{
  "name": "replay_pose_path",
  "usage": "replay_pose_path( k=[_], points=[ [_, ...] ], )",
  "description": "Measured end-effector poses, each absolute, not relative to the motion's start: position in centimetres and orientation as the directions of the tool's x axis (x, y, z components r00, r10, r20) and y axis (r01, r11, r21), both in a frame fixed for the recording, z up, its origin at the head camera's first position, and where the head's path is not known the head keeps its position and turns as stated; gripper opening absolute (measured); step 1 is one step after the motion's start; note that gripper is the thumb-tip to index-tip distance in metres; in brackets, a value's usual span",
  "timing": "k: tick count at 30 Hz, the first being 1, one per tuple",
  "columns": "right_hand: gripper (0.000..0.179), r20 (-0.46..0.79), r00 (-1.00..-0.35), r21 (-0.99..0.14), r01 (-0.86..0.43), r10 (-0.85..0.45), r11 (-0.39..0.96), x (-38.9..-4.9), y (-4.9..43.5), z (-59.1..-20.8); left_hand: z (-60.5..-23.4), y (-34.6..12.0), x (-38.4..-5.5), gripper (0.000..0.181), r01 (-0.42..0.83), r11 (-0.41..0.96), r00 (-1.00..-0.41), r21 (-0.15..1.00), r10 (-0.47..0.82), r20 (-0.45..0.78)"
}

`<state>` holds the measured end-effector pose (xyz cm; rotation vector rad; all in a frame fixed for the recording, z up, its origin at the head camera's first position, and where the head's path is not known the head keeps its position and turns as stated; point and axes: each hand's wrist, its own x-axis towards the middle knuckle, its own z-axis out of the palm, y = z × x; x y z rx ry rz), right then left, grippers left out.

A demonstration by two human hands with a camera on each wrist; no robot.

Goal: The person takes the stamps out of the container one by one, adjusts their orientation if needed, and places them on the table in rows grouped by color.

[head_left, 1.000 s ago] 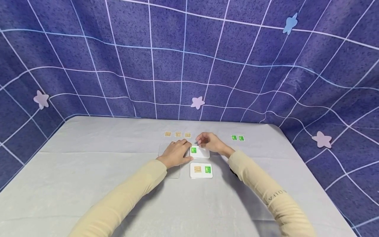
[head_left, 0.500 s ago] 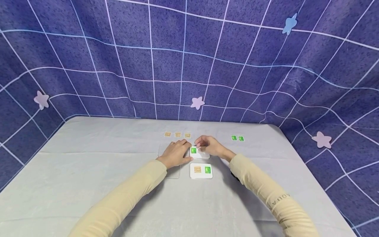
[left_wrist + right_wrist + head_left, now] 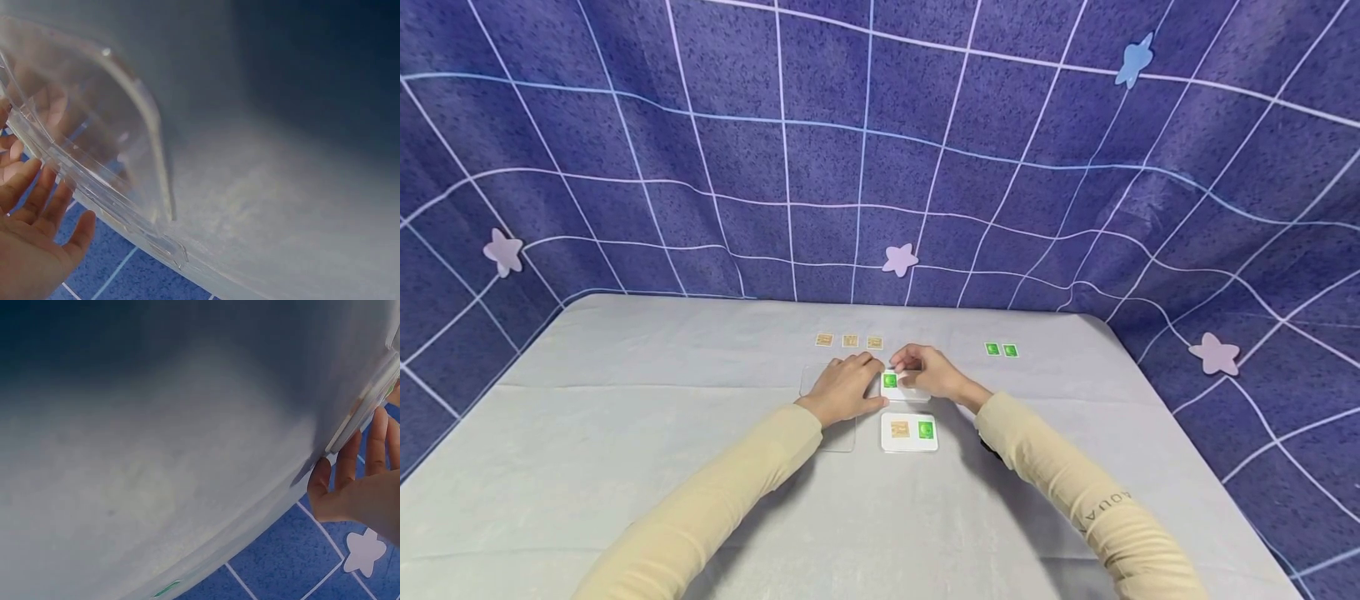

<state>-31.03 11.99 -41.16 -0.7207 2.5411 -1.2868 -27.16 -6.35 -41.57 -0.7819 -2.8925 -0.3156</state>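
My left hand (image 3: 848,389) rests at the left side of the upper white card (image 3: 917,393), its thumb at the near corner and fingertips at the far corner. Beneath that hand lies a clear plastic sheet or case (image 3: 839,438), whose bent rim (image 3: 153,119) looms large in the left wrist view. A small green picture tile (image 3: 890,381) sits on the card's left half. My right hand (image 3: 928,371) is over the right half, fingers bent, thumb and fingertips close beside the green tile. I cannot tell whether it pinches anything.
Nearer me lies another white card (image 3: 910,444) bearing a tan tile (image 3: 900,429) and a green tile (image 3: 927,430). Three tan tiles (image 3: 850,341) line up behind the hands. Two green tiles (image 3: 1002,350) lie at the back right. A blue gridded curtain (image 3: 820,167) hangs behind the table.
My right hand has moved slightly down and closer over the card, its fingertips shifting left toward the green tile. The left hand stays in place.
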Motion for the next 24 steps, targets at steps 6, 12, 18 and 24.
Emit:
replay_pose_path(
  k=[6, 12, 18, 24],
  points=[
    [0.033, 0.059, -0.874, -0.778, -0.343, -0.482, 0.526, -30.76, 11.62, -41.11, -41.52, -6.39, -27.14, 0.054, 0.512, 0.841, -0.856, 0.175, 0.483, 0.181],
    [0.034, 0.034, -0.9, -0.751, -0.309, -0.434, 0.583, -30.46, 11.25, -40.91, -41.64, -6.4, -27.27, 0.054, 0.51, 0.844, -0.858, 0.167, 0.483, 0.178],
    [0.035, 0.031, -0.906, -0.734, -0.308, -0.422, 0.606, -30.37, 11.16, -40.83, -41.69, -6.38, -27.25, 0.054, 0.506, 0.844, -0.86, 0.175, 0.48, 0.173],
    [0.032, 0.036, -0.913, -0.72, -0.305, -0.406, 0.623, -30.35, 11.1, -40.8, -41.62, -6.34, -27.19, 0.053, 0.505, 0.846, -0.86, 0.173, 0.476, 0.182]
  ],
)
